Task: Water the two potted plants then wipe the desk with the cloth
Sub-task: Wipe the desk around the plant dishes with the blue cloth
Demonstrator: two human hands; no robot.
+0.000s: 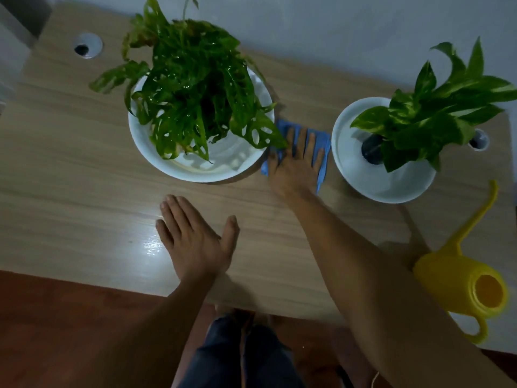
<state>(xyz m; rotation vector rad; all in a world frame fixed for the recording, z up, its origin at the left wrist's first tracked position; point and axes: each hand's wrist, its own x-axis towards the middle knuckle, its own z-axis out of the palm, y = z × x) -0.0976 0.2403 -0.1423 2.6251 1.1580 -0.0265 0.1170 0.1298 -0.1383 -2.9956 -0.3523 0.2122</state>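
A large leafy plant with holed leaves stands in a wide white pot at the desk's middle back. A smaller variegated plant grows from a white pot on the right. Between the two pots lies a blue cloth. My right hand presses flat on the cloth, fingers spread. My left hand rests flat on the bare wooden desk near the front edge and holds nothing. A yellow watering can sits at the right front, spout pointing back.
Two round cable holes are set in the desk, one at the back left and one behind the right pot. A grey wall runs along the back. Below the front edge I see reddish floor and my legs.
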